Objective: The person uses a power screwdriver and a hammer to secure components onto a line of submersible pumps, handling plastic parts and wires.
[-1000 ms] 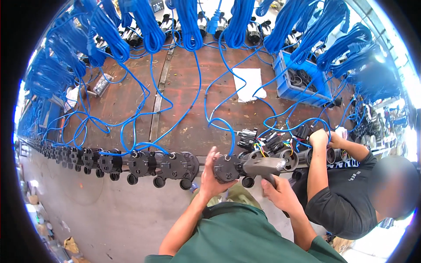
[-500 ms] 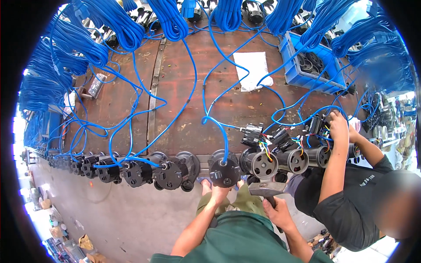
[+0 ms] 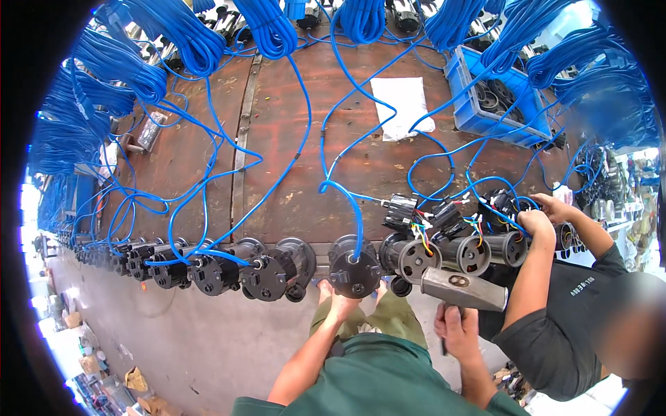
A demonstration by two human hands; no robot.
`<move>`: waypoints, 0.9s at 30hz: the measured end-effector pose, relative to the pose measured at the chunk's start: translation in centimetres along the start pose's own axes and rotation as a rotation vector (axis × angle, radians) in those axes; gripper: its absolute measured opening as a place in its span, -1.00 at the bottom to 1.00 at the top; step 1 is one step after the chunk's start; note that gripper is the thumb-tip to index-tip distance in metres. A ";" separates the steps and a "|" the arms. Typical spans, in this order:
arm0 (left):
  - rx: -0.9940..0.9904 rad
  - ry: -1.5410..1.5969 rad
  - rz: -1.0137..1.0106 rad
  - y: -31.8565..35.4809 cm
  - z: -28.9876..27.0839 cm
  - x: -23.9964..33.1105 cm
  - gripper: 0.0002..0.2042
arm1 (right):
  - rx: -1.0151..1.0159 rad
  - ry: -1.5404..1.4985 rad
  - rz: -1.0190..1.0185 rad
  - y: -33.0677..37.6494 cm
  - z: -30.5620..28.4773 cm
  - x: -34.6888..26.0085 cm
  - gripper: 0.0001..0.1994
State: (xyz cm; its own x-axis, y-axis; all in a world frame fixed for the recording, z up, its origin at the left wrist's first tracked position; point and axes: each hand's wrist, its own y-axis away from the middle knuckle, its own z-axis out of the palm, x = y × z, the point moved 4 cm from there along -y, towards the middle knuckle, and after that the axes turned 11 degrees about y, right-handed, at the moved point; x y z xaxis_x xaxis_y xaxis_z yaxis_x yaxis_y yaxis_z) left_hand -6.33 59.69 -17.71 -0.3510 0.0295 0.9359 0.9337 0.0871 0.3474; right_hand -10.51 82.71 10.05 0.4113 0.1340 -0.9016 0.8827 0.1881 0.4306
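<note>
In front of me at the table's near edge lies a round motor unit (image 3: 355, 273) with a black end cap, a blue cable (image 3: 354, 215) running into its face. My left hand (image 3: 343, 305) is closed against the cap's lower edge, its fingers mostly hidden beneath it. To the right, my right hand (image 3: 458, 331) is wrapped round the handle of a hammer (image 3: 466, 289). The hammer's heavy metal head is raised and tilted, apart from the cap. Beside it sits an uncapped motor (image 3: 419, 262) with coloured wires and a black part (image 3: 400, 211) above it.
A co-worker's hands (image 3: 540, 216) work on wiring at the right. More capped motors (image 3: 267, 277) line the edge leftward. Farther back are a blue crate (image 3: 463, 90) of round parts, a white packet (image 3: 402, 107), another hammer (image 3: 147, 133) and hanging blue cable coils (image 3: 267, 31).
My right hand has swung the hammer up and to the right, and its head has turned. My left hand stays at the capped motor. The co-worker's hands have shifted lower.
</note>
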 end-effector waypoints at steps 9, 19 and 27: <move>0.000 0.056 -0.220 0.1 -0.7 -0.1 -0.78 | 0.006 0.272 0.234 -1.2 0.3 5.9 -0.59; -0.097 0.035 -0.285 4.0 -5.2 2.0 -0.48 | 0.099 0.395 0.193 0.7 0.6 4.8 -0.62; -0.062 -0.049 -0.485 4.7 -5.9 8.9 -0.06 | 0.084 0.729 -0.256 2.0 3.3 -0.4 -0.80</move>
State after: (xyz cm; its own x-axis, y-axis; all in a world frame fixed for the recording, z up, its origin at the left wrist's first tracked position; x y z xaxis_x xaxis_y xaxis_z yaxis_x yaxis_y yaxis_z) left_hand -4.66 54.52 -7.39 -0.7479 0.0474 0.6621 0.6637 0.0428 0.7468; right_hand -8.13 79.80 11.15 -0.0351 0.7079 -0.7054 0.9564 0.2286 0.1818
